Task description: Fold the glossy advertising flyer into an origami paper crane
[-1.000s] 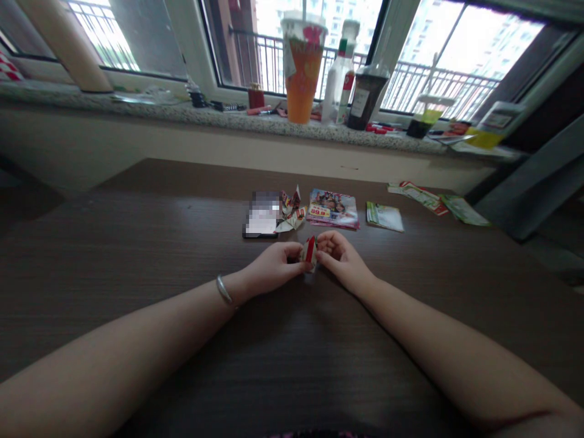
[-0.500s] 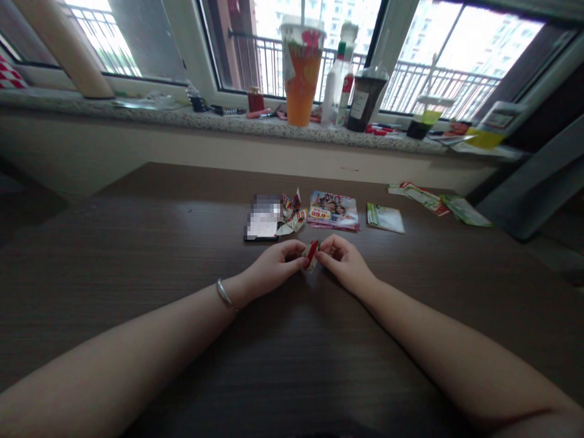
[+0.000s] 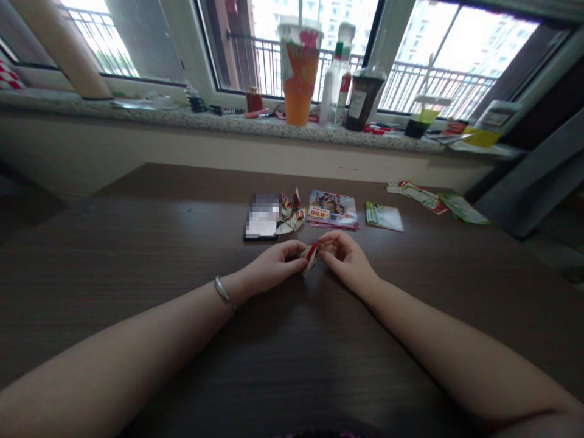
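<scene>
Both of my hands meet over the middle of the dark wooden table point(image 3: 137, 243). Between them is a small folded piece of printed paper point(image 3: 311, 257), red and white. My left hand point(image 3: 274, 266) pinches its left side with the fingers curled; a silver bracelet point(image 3: 222, 290) sits on that wrist. My right hand point(image 3: 343, 258) pinches the paper's right side, fingers closed round it. Just beyond my hands lie a finished folded paper figure point(image 3: 292, 216) and a phone point(image 3: 261, 223).
A stack of colourful leaflets point(image 3: 333, 210), a green card point(image 3: 384, 216) and more leaflets point(image 3: 417, 193) lie farther back on the table. The stone windowsill point(image 3: 159, 112) carries an orange cup point(image 3: 298, 67), a white bottle point(image 3: 336, 76), a dark cup point(image 3: 362, 94) and small clutter.
The folded paper has tilted and turned a little between my fingers. My right hand's fingers have shifted slightly on it. Both hands stay in the same spot.
</scene>
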A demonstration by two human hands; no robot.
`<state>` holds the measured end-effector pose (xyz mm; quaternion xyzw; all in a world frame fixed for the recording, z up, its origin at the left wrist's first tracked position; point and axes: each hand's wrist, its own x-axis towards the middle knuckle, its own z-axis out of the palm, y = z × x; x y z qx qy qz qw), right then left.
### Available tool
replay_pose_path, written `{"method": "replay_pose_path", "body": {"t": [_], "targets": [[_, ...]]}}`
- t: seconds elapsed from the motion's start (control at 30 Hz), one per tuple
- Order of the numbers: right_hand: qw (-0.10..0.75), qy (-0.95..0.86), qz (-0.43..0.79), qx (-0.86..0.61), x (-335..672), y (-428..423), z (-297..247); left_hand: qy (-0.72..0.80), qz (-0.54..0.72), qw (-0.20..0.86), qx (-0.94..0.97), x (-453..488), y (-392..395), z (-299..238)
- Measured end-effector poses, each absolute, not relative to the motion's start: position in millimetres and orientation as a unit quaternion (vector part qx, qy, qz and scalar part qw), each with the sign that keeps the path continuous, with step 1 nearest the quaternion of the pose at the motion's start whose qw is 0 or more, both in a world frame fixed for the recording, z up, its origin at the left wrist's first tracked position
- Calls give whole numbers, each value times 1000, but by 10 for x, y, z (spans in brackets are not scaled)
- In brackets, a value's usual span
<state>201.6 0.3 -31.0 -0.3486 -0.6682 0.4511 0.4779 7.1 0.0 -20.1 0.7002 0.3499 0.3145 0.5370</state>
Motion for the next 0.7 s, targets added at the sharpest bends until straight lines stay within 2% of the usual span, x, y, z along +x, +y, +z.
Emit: {"method": "replay_pose_path", "body": {"t": [0.27,0.5,0.7], "targets": [[470,-654,476,-354,2014,-11,-315,355,319,549,686,95,-32,-203],[437,-634,564,-299,2029,-24,-274,354,308,597,651,104,-81,-157],[418,-660,521,-343,2044,-24,-269,357,290,582,670,103,-56,-215]]}}
